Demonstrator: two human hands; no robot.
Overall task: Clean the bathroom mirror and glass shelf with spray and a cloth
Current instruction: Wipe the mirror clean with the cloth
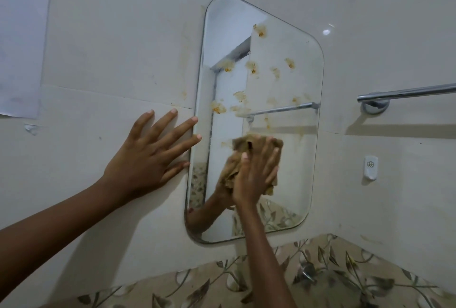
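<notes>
Right hand [254,179], fingers spread, presses soft, limp cloth [249,157] flat on fragile mirror [271,73]; left hand [148,157] splayed, bracing wall [111,48].

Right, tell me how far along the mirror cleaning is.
Done: the mirror's lower part looks free of stains. In hand: the right hand presses a brown cloth on the glass at mid-height, while the left hand braces flat on the wall tile. Left: orange-brown smears across the upper half. No glass shelf or spray is in view.
</notes>
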